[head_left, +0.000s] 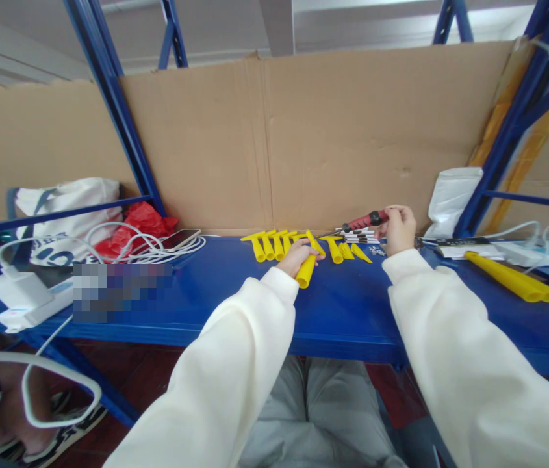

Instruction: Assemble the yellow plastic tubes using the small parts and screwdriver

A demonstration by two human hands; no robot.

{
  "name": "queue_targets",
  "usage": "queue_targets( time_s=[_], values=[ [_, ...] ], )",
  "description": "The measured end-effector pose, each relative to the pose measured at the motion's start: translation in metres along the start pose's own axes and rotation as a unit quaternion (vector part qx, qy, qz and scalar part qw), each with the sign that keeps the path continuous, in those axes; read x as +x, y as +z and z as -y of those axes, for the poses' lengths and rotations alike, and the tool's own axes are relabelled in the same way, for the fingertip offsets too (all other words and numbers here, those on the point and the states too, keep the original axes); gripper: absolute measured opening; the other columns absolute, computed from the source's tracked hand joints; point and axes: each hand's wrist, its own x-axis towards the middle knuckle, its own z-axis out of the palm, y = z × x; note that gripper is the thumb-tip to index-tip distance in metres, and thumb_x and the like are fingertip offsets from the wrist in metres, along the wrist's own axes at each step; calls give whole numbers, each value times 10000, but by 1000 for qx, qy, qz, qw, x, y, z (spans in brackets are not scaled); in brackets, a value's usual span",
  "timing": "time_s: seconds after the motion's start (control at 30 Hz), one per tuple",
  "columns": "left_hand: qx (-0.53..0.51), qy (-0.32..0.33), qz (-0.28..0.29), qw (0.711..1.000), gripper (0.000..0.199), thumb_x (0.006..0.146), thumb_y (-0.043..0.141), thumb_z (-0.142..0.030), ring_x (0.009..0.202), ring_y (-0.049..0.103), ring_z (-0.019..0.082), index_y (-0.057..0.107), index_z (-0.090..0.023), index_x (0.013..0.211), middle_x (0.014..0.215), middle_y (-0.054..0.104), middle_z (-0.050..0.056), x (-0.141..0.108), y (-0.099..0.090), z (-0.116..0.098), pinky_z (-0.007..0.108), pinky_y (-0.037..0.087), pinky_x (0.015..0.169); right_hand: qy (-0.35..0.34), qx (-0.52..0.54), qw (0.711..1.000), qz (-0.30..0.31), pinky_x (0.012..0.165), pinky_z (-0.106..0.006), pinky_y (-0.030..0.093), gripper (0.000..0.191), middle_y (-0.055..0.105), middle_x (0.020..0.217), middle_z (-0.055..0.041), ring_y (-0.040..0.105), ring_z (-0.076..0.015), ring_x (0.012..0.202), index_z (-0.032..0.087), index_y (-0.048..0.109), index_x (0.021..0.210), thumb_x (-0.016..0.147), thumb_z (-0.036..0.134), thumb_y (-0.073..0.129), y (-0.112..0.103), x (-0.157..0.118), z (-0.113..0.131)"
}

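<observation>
My left hand (294, 258) is wrapped round a yellow plastic tube (306, 273), its open end facing me. In my right hand (401, 227) is a red and black screwdriver (362, 222), gripped at the back of its handle. Its thin shaft points left at the far end of the held tube; whether the tip touches is too small to tell. Left of my left hand stands a row of several yellow T-shaped parts (268, 248). Another yellow T-shaped part (335, 251) and small pointed yellow pieces (360, 253) lie between my hands.
Thin white sticks (360, 238) lie behind the yellow pieces. Long yellow tubes (510, 279) rest at the right, near a white power strip (530, 252). White cables (177, 250), a red plastic bag (140, 224) and a cloth bag (72, 218) sit left. Cardboard (352, 130) walls the back.
</observation>
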Motion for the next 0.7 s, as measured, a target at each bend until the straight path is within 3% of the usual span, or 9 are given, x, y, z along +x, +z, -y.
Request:
queue_targets(
  time_s=[0.17, 0.3, 0.43, 0.57, 0.7],
  values=[
    [1, -3, -12, 1000, 598, 779, 505, 65, 622, 682, 125, 463, -137, 1341, 1111, 680, 128, -1, 0, -1, 180, 455, 442, 67, 30, 997, 2, 281, -205, 279, 211, 395, 388, 115, 378, -92, 277, 229, 514, 723, 713, 335, 696, 4, -5, 11],
    [-9, -6, -20, 1000, 602, 777, 519, 65, 668, 699, 133, 476, -174, 1328, 1109, 676, 101, 2, 0, 1, 170, 451, 433, 97, 68, 991, 60, 310, -184, 340, 286, 481, 434, 95, 447, -86, 320, 223, 506, 738, 724, 399, 731, 3, -8, 17],
    [-16, -1, -30, 999, 630, 732, 611, 37, 709, 720, 169, 506, -192, 1309, 1100, 682, 104, 6, -2, 3, 180, 474, 438, 101, 66, 988, 95, 297, -174, 311, 358, 508, 463, 90, 450, -83, 319, 225, 477, 747, 718, 448, 755, 1, -8, 15],
    [-9, -5, -31, 999, 641, 727, 587, 45, 725, 728, 181, 496, -192, 1316, 1106, 685, 108, 5, -2, 3, 180, 472, 431, 72, 70, 993, 61, 273, -180, 269, 463, 457, 449, 111, 386, -64, 292, 227, 445, 707, 624, 481, 823, 1, -4, 9],
    [-2, -5, -29, 1000, 649, 740, 528, 69, 749, 728, 176, 477, -182, 1336, 1114, 683, 111, 2, -1, 1, 172, 461, 429, 87, 76, 993, 28, 261, -187, 250, 496, 360, 405, 125, 332, -60, 290, 232, 401, 653, 600, 472, 832, 2, -1, 5]
  ],
)
